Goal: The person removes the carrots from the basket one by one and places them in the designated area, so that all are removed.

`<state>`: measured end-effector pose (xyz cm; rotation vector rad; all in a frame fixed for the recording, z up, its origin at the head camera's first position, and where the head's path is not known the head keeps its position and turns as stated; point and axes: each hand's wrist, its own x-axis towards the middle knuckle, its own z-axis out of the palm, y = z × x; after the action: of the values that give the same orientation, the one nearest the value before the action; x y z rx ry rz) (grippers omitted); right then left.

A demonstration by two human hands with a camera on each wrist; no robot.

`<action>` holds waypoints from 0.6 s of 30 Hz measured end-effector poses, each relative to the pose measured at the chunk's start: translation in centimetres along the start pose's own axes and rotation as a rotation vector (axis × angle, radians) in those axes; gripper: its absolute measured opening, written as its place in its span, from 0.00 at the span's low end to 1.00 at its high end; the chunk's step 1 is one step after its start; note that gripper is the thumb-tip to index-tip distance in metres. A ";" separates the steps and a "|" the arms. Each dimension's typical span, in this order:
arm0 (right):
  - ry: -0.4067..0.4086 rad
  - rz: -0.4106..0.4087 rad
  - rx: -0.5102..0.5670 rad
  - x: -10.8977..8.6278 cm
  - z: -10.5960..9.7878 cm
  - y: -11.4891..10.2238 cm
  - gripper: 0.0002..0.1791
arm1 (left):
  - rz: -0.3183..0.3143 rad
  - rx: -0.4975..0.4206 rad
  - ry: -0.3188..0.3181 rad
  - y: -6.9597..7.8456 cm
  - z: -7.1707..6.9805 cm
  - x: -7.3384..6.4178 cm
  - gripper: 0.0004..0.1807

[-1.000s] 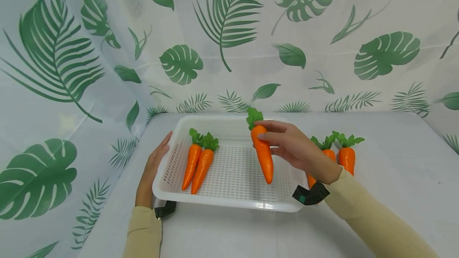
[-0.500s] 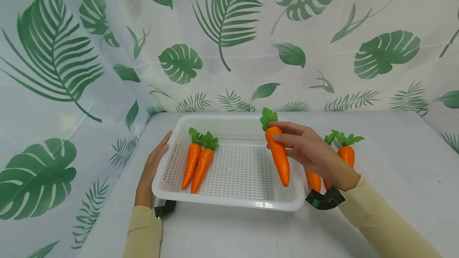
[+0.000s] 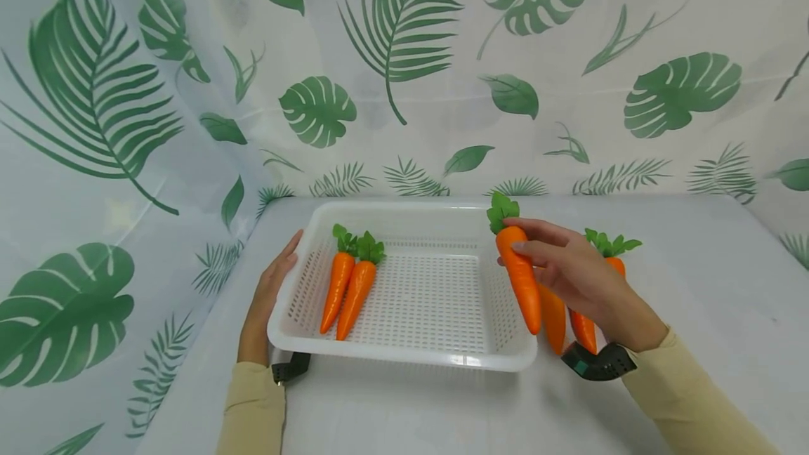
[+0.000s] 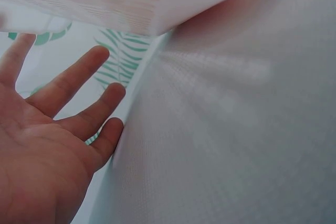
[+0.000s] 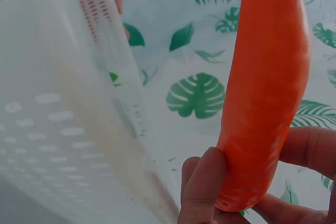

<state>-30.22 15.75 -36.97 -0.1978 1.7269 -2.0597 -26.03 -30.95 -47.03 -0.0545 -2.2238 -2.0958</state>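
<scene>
My right hand (image 3: 571,269) pinches an orange toy carrot (image 3: 521,276) near its green leafy top, thumb on one side and fingers on the other. Its tip points down, and in the head view it overlaps the right rim of the white perforated plastic basket (image 3: 404,357). The right wrist view shows the carrot (image 5: 265,77) close up, apart from the basket wall (image 5: 58,103). At the basket's left side is my left hand (image 3: 272,293), fingers extended along the rim; the left wrist view shows its fingers (image 4: 79,85) spread. Two carrots (image 3: 358,297) lie side by side inside the basket's left part.
On the white table (image 3: 404,413), right of the basket, more carrots (image 3: 583,332) lie partly hidden behind my right hand. A white cloth with green leaf prints (image 3: 319,111) hangs behind the table and along its left side.
My right hand has moved right with its carrot, from above the basket's inside to its right rim. The left hand and the two carrots in the basket stay in place.
</scene>
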 end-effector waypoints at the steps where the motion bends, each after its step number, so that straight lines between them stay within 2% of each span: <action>1: 0.003 0.000 0.004 -0.1 -0.2 0.1 0.21 | -0.001 0.003 0.002 0.0 0.0 0.0 0.32; 4: 0.014 0.003 0.017 -0.3 -0.7 0.3 0.19 | -0.004 0.007 0.003 -0.1 -0.1 0.0 0.32; 13: 0.024 0.006 -0.051 -1.1 -3.0 0.7 0.20 | 0.000 0.018 0.012 0.0 0.1 -0.2 0.32; 18: 0.034 0.009 -0.009 -1.4 -4.4 1.0 0.19 | -0.002 0.009 0.014 0.1 0.3 -0.2 0.32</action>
<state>-30.40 20.18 -38.56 -0.1580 1.7540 -2.0605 -25.84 -30.69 -46.92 -0.0371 -2.2263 -2.0798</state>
